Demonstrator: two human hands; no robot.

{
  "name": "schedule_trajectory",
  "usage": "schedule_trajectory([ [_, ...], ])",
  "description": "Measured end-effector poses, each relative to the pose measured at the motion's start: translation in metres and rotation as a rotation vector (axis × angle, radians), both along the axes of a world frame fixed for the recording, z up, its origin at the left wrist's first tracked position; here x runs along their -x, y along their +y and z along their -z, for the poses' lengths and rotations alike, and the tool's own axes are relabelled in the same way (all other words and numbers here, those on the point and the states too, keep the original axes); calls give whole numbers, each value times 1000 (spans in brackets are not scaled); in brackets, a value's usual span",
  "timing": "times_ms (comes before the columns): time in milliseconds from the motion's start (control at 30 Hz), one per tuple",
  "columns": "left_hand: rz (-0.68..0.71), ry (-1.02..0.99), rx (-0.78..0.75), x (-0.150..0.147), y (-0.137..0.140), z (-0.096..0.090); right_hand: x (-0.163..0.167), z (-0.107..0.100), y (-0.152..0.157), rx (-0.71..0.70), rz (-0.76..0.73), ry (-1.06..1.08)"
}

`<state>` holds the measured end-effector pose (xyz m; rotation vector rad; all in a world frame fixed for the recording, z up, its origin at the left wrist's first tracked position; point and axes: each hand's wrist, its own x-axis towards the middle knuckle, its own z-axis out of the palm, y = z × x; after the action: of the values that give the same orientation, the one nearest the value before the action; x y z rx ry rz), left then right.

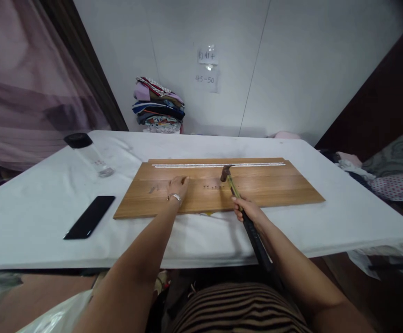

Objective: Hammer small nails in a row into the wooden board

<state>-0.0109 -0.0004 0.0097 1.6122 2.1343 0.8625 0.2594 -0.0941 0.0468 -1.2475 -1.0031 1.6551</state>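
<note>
My right hand (248, 209) is wrapped round the handle of a claw hammer (234, 188). The hammer's rusty head (225, 172) is raised over a wooden board (277, 186), and its black grip points back toward me. My left hand (178, 186), with a bracelet on the wrist, is low over the board with its fingers bent together; what lies between the fingertips is hidden. Between my hands a short row of small nails (213, 187) stands in the board. Left of my left hand are a few loose nails (152, 189).
Two white strips (218, 165) run along the board's far edge. On the white-covered table (132, 247) are a black phone (89, 217) and a clear bottle with a black lid (92, 155) at left. Folded clothes (160, 106) are stacked by the wall, which bears paper notes (207, 79).
</note>
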Motion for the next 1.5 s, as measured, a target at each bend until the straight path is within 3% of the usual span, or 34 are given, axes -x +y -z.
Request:
schedule_trajectory([
  [133, -14, -347, -63, -22, -16, -11, 18, -3, 8, -23, 74, 15],
  [300, 349, -1024, 169, -84, -48, -28, 64, 5, 7, -114, 114, 37],
  [400, 348, -1079, 229, -93, -58, -43, 91, 12, -5, -199, 107, 6],
  [500, 336, -1058, 250, -76, -63, -59, 94, 18, -19, -332, -93, 6],
  [600, 380, -1096, 307, -56, -68, -68, 64, 27, -24, -396, -409, -97],
  [633, 387, -1119, 325, -52, -69, -69, 48, 31, -20, -446, -436, -183],
  [700, 382, -1172, 359, -48, -73, -67, 11, 37, -4, -541, -341, -398],
  [867, 385, -1260, 455, -60, -75, -57, -79, 31, 69, -531, 20, -985],
  [1000, 381, -1278, 490, -73, -70, -55, -128, 22, 115, -468, 4, -1312],
  [1167, 316, -1271, 520, -81, -61, -52, -155, 44, 131, -247, 14, -1572],
  [1300, 285, -1254, 530, -84, -57, -46, -158, 59, 130, -243, 14, -1611],
  [1500, 238, -1201, 532, -90, -58, -44, -155, 56, 128, -269, 24, -1628],
])
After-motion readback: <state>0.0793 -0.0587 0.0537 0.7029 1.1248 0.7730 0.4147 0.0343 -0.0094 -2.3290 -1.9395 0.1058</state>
